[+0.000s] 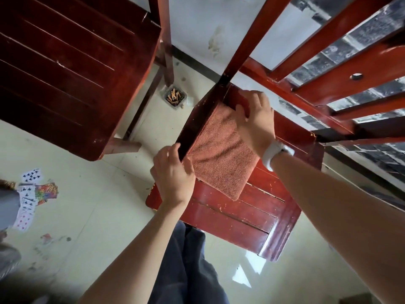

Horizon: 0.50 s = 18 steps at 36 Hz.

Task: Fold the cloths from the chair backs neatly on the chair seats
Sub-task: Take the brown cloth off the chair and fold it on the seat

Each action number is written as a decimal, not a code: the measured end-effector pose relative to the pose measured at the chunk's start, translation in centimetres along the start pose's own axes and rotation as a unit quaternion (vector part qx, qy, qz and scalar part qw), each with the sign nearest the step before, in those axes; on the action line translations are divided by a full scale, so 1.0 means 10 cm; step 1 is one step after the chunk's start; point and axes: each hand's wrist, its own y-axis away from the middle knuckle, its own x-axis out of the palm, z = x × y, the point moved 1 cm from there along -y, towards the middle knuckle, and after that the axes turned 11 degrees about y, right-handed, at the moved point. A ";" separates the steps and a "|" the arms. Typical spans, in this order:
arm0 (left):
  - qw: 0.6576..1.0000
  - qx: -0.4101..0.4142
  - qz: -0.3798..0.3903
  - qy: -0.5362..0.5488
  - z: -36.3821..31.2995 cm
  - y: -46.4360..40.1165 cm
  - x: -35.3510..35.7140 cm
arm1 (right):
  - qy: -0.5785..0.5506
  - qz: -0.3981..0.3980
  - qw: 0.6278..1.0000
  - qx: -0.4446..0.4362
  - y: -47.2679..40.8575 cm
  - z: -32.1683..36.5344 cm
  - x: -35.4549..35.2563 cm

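Observation:
A pinkish-orange cloth (221, 154) lies folded into a rectangle on the seat of a red wooden chair (247, 213), near the seat's back left corner. My right hand (255, 121) rests flat on the cloth's far edge, fingers spread, close to the chair back (324, 93). My left hand (175, 174) is at the cloth's near left corner, thumb and fingers pinching its edge beside the dark chair post (201, 119). Part of the cloth's left side is hidden behind that post.
A second dark red chair (65, 73) stands to the left. A small container of cigarette butts (175, 97) sits on the pale floor between the chairs. Playing cards (30, 198) lie scattered at the left. My dark trousers (188, 266) show below the seat.

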 end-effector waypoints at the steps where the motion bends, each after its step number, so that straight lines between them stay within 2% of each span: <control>1: 0.998 0.055 0.007 -0.020 -0.03 0.00 -0.02 | 0.011 -0.027 0.999 -0.022 0.13 -0.02 -0.03; 3: 0.983 0.161 0.054 -0.066 -0.09 0.00 -0.01 | 0.050 -0.055 0.994 -0.078 0.39 -0.10 0.01; 6: 0.944 0.268 0.154 -0.118 -0.10 -0.08 0.10 | 0.168 -0.009 0.974 -0.150 0.68 -0.25 0.24; 9: 0.927 0.267 0.213 -0.157 0.05 -0.14 0.24 | 0.269 0.060 0.948 -0.160 0.80 -0.36 0.46; 13: 0.920 0.257 0.230 -0.188 0.19 -0.16 0.33 | 0.287 0.086 0.940 -0.165 0.77 -0.45 0.60; 16: 0.916 0.262 0.232 -0.196 0.12 -0.22 0.29 | 0.251 0.058 0.953 -0.158 0.75 -0.43 0.54; 18: 0.910 0.281 0.222 -0.209 0.06 -0.22 0.21 | 0.178 0.017 0.980 -0.084 0.91 -0.41 0.47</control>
